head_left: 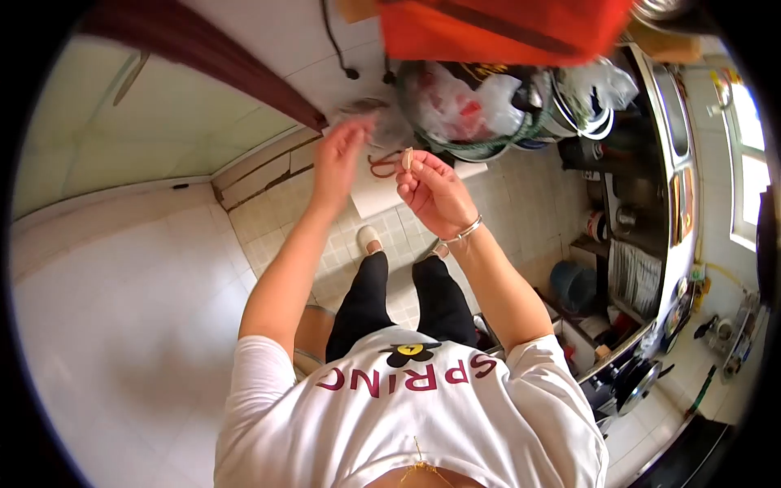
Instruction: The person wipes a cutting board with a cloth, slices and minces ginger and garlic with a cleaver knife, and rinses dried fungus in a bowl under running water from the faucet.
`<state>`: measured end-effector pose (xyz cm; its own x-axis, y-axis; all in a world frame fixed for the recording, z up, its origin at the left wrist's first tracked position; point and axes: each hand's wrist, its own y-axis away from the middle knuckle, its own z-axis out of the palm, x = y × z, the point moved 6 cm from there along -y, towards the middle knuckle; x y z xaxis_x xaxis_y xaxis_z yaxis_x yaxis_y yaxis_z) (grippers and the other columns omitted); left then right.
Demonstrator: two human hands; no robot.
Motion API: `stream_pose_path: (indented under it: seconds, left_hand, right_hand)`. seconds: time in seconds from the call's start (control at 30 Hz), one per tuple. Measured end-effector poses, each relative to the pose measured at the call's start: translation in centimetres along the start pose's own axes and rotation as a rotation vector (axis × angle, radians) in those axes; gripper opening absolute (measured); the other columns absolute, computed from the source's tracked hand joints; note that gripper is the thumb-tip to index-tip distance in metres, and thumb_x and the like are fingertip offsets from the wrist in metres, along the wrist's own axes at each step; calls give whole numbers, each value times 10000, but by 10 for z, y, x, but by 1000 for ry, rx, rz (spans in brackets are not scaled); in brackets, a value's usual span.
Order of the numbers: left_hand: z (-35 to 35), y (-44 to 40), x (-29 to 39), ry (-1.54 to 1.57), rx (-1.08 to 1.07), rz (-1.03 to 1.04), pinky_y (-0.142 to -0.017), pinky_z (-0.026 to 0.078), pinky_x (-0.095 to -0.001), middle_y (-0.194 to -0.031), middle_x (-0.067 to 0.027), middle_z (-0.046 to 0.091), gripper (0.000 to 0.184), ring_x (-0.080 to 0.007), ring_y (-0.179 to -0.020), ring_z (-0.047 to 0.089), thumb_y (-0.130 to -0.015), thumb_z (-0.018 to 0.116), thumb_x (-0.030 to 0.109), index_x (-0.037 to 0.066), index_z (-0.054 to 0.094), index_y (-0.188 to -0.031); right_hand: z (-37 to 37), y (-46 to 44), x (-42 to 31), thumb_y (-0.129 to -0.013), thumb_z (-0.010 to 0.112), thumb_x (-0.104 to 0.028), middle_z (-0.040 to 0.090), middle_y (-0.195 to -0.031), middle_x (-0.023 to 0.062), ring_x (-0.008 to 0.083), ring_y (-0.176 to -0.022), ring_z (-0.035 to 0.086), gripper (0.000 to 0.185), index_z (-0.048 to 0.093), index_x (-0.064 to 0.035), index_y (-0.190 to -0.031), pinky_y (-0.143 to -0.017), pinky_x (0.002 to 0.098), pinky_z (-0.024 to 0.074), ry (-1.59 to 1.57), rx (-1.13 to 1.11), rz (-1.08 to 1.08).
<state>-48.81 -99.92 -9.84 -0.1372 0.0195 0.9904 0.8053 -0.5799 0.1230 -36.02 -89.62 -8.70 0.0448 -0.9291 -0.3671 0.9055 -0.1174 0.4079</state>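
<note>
My right hand (435, 185), with a bracelet on its wrist, pinches a small pale garlic clove (408, 159) between thumb and fingers. To its left, my left hand (340, 161) is raised and smeared by motion, so its fingers and anything in them cannot be made out. Below and behind the hands is a white flat surface (373, 200). A reddish-brown loop (382, 166), perhaps a scissors handle, shows on it between my hands. Just beyond, partly behind my left hand, lies a blurred clear plastic bag (390, 126).
A large basket (521, 134) filled with plastic bags stands ahead, beneath a hanging red-orange cloth or bag (504, 32). Along the right runs a counter with open shelves, holding a blue bucket (573, 285). A glazed door (146, 122) is on the left.
</note>
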Motion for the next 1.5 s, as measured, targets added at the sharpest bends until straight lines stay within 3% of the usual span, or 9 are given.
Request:
stream_pose_path:
  seconds: [0.2,0.33,0.67,0.77,0.83,0.97,1.13,1.23,1.5]
  left_hand:
    - [159,89,88,-164,-205,314,-831,481,-294,-1007,-101,620,218,-188,-907,603,-850,680,98,-13,655,-1036]
    - [284,120,89,-240,-315,290,-875,467,-305,-1020,-103,633,195,-215,-976,601,-858,643,41,-22,674,-1039]
    - [593,157,78,-67,-731,152,-813,463,-229,-994,-47,658,222,-93,-904,589,-951,586,102,-24,644,-1126]
    - [657,150,82,-124,-798,201,-799,467,-224,-982,-54,670,219,-88,-886,595,-953,585,105,-23,646,-1119]
    - [697,135,61,33,-847,-38,-769,492,-229,-948,-60,671,207,-90,-833,613,-956,581,122,-11,641,-1104]
    - [772,91,38,187,-918,-352,-765,521,-240,-928,-62,668,246,-109,-801,631,-941,603,123,-7,619,-1149]
    - [875,31,-5,160,-1104,-471,-782,521,-239,-937,-35,644,319,-103,-810,626,-913,610,68,-6,607,-1224]
    - [928,-4,-24,-41,-1167,-406,-769,511,-227,-910,-18,629,202,-86,-807,610,-890,632,40,-1,626,-1088]
    - [1019,-63,-30,-452,-1309,77,-660,477,-220,-823,-26,599,74,-82,-715,591,-859,650,13,9,608,-921]
  right_hand:
    - [-18,115,-64,-944,578,-84,648,-943,27,110,-838,633,73,597,-43,-1001,-788,267,535,-38,-22,-203]
    - [-83,208,-134,-915,630,-81,640,-924,30,108,-838,623,72,581,-47,-955,-772,255,528,125,148,-442]
    - [-217,415,-323,-922,619,-65,627,-828,31,83,-705,619,81,565,-5,-932,-660,229,543,422,475,-894]
    - [-250,444,-366,-934,590,-63,645,-867,44,87,-728,631,67,573,-3,-959,-666,227,544,496,503,-864]
    - [-276,457,-391,-934,565,-48,661,-898,51,95,-756,646,97,581,0,-1016,-686,239,544,553,510,-844]
    - [-344,491,-465,-872,602,-63,664,-948,109,201,-875,668,186,582,-11,-1050,-758,315,536,1050,842,-887]
    - [-448,504,-606,-859,603,-107,650,-1057,98,286,-1022,610,297,589,-77,-1154,-901,390,479,1519,1233,-833]
    - [-519,493,-678,-823,561,-34,548,-1278,103,283,-1174,521,469,564,-139,-1280,-1010,409,407,1962,1413,-710]
    - [-575,473,-732,-850,506,-62,533,-943,86,259,-898,574,530,499,-258,-1343,-794,413,505,2069,1226,-281]
